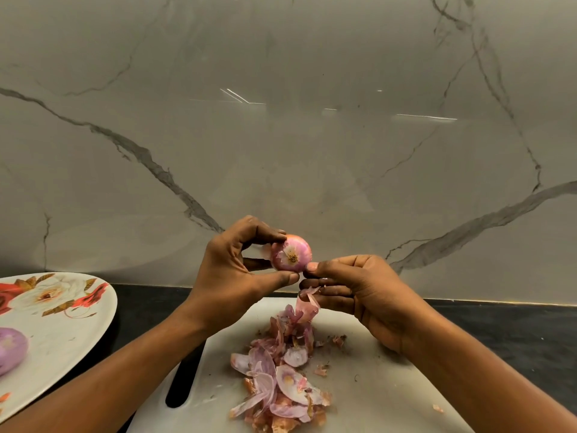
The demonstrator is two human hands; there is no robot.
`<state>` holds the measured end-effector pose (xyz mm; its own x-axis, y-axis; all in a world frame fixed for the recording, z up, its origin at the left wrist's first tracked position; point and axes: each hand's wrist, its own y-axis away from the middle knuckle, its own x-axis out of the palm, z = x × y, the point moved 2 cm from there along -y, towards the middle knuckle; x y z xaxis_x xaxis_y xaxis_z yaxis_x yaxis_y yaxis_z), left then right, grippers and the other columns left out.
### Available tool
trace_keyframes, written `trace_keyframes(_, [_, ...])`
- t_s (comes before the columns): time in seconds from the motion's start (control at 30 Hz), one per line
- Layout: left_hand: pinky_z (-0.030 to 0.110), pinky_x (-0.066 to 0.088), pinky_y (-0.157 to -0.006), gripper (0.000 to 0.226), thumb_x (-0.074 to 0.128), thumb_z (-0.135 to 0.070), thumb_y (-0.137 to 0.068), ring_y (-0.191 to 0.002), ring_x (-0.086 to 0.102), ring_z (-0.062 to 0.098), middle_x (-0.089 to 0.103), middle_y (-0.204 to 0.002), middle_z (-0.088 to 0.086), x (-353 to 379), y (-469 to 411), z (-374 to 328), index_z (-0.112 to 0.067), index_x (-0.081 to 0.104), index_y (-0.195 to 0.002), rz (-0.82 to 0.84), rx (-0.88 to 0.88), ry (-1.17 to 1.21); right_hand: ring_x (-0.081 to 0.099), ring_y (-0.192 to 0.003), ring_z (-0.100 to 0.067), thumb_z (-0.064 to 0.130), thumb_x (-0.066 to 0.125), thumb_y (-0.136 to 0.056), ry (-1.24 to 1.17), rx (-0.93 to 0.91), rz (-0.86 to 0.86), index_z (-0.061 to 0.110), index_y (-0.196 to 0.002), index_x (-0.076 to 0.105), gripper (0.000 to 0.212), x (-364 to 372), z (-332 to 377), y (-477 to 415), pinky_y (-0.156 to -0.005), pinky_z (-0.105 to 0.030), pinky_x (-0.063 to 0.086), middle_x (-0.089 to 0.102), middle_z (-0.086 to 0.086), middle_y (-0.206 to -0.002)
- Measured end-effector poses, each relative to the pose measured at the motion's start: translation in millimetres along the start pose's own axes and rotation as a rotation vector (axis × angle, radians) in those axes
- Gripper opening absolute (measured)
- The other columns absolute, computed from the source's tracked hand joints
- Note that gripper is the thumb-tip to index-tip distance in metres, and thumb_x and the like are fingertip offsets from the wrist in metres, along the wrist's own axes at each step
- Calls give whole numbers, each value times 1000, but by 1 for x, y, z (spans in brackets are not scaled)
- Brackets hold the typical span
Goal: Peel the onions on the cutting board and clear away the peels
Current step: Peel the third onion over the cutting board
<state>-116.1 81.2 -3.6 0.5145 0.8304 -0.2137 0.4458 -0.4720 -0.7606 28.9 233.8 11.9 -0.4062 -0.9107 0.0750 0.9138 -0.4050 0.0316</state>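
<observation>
My left hand [237, 270] holds a small red onion [291, 253] by its fingertips, raised above the white cutting board [374, 379], root end facing me. My right hand [352, 292] pinches the onion's lower right edge, and a strip of pink peel [307, 303] hangs from its fingers. A heap of pink and brown onion peels [281, 379] lies in the middle of the board. One peeled onion [11, 350] rests on the flowered plate [62, 326] at the left.
The board lies on a dark countertop [499, 332], with its slot handle [184, 379] toward the left. A grey marble wall [281, 120] rises close behind. The plate overhangs the left frame edge.
</observation>
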Motion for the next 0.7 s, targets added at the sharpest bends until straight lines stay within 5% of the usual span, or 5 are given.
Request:
trace_keyframes(0.37, [41,67,-79,48,95,-20,-68,-111,72,30,70,-111,2,0,-1,-2,-10,69,-107,10,26,-6,79,-76,-28,6,75,-93,16,4,-42,2,-86,83,11,0,-1,-1,-61,-23,61,80,-23,-94])
trace_keyframes(0.7, [38,66,-81,53,104,-24,-57,-108,74,28,75,-109,3,3,2,-1,-26,73,-100,-6,-223,250,75,-70,-21,7,69,-95,23,9,-30,1,-86,79,15,-4,-1,-3,-60,-22,60,78,-18,-85])
